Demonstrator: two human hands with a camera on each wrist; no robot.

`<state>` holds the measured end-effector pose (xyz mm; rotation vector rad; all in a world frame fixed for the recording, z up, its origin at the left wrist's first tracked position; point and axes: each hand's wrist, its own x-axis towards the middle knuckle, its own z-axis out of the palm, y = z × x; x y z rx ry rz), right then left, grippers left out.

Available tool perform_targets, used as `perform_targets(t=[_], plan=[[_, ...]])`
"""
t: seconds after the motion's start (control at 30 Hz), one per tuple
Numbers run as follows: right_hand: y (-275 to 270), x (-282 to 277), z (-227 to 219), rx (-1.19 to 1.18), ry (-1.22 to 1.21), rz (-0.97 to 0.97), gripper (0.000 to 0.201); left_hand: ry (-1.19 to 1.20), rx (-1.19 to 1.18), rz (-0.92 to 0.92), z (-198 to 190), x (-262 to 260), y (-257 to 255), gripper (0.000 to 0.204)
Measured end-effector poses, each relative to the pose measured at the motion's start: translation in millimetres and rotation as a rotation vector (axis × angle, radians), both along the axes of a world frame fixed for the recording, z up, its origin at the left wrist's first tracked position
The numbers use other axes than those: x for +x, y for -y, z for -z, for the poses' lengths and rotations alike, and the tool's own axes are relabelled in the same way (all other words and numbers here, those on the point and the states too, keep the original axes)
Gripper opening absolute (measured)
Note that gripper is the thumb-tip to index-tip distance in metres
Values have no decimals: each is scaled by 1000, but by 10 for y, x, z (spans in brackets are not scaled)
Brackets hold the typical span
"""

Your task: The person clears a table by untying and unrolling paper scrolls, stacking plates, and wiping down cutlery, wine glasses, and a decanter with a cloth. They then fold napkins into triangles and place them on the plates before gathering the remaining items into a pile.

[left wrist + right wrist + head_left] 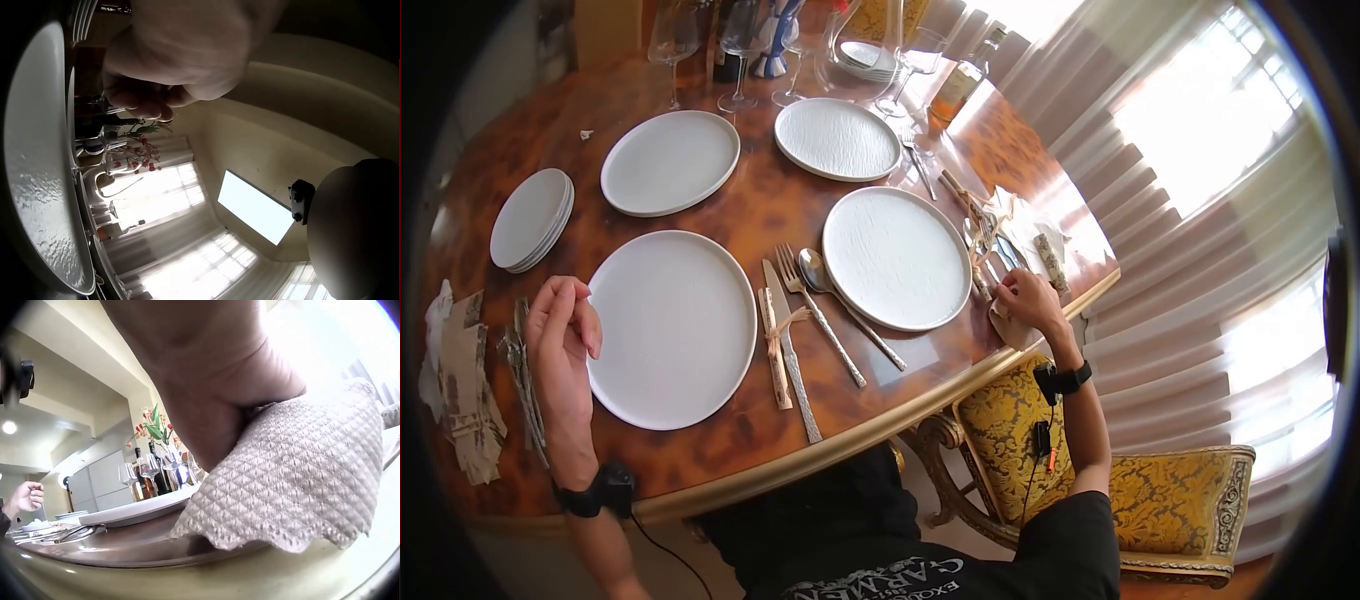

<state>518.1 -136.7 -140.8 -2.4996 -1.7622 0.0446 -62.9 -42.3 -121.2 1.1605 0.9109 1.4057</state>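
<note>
At the right edge of the table, my right hand [1028,297] pinches a beige quilted napkin [300,475] with a scalloped edge; it hangs below the hand over the table edge. A heap of cutlery [990,245] tied with string and pale cloth lies just beyond that hand. My left hand [560,335] hovers by the left rim of a large white plate [672,330], holding nothing, its fingers loosely bent. Between the two near plates lie a knife [796,370], a fork [825,325] and a spoon [855,315]. A second white plate [897,258] sits left of my right hand.
Two more plates [670,163] [837,138] and a small plate stack [532,220] stand farther back. Wine glasses [740,60] and a bottle [967,80] line the far side. More cutlery [525,380] lies by my left wrist. A yellow patterned chair [1010,440] stands below the right edge.
</note>
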Motion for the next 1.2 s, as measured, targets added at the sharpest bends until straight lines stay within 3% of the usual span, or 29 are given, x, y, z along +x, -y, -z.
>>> perform_targets(t=[0.47, 0.53, 0.63, 0.73, 1.1, 1.2], plan=[[-340, -166, -61, -34, -125, -14, 34, 6, 4, -16, 4, -30, -28, 21], [-337, -82, 10, 86, -167, -83, 33, 12, 6, -18, 27, -30, -35, 21], [-250, 32, -93, 173, -24, 52, 34, 10, 6, -44, 21, -36, -27, 22], [-142, 195, -97, 160, 82, 62, 32, -1, -6, -17, 9, -18, -9, 22], [-359, 40, -74, -24, -13, -2, 31, -26, 5, -5, -9, -13, 7, 22], [-456, 51, 2, 85, -8, -1, 32, -18, -9, -25, -6, 1, 8, 22]])
